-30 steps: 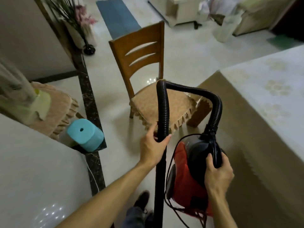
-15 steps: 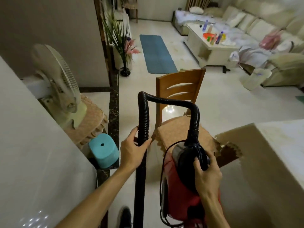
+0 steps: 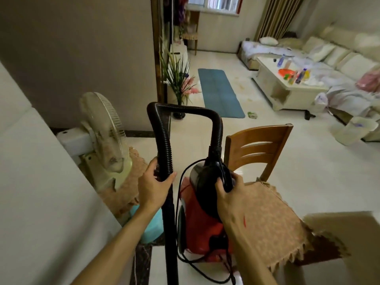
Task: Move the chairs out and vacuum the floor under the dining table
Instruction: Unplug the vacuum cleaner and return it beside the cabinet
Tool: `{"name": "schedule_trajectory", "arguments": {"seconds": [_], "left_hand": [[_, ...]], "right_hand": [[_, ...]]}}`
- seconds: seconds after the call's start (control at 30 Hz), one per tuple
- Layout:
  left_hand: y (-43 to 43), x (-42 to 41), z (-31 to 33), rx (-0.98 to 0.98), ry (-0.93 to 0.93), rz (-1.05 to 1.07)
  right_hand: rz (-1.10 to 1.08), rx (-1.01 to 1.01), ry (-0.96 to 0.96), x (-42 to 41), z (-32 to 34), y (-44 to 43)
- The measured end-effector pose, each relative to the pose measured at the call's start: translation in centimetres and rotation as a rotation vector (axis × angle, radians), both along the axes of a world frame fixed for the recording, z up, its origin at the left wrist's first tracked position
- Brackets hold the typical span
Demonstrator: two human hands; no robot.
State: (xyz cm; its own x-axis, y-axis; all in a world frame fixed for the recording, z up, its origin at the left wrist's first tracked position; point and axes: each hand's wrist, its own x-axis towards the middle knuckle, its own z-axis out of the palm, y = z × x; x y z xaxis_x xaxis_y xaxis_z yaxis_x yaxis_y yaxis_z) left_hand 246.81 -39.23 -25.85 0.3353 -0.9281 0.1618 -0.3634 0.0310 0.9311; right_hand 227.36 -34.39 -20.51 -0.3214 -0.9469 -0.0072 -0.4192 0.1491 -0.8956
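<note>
The person's left hand (image 3: 154, 185) grips the floppy hose (image 3: 163, 149), while the right hand (image 3: 228, 195) holds the likely heavy vacuum (image 3: 197, 227) by its rigid handle (image 3: 225, 171), lower centre.

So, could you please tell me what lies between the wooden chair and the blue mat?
In the head view, only pale floor separates the wooden chair from the blue mat, apart from a small green scrap by the mat's near corner.

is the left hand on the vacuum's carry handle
No, the left hand grips the black hose, while the right hand holds the vacuum's handle.
</note>
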Motion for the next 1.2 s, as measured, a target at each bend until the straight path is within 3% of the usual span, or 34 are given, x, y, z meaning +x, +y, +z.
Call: {"name": "schedule_trajectory", "arguments": {"seconds": [0.13,0.7,1.0,1.2], "left_hand": [[-4.4,1.1,0.7,-0.007,-0.029,0.044],[-30.6,0.1,3.6,-0.011,-0.042,0.272],[-44.5,-0.6,3.6,-0.084,-0.064,0.177],[-58.1,-0.7,1.5,-0.053,-0.001,0.029]], "right_hand": [[-0.125,-0.056,-0.035,2.1,-2.0,-6.4],[0.105,-0.161,-0.137,1.3,0.3,-37.4],[0.054,-0.189,-0.142,0.1,-0.8,-51.9],[-0.067,-0.147,-0.142,-0.5,-3.5,-62.9]]}}
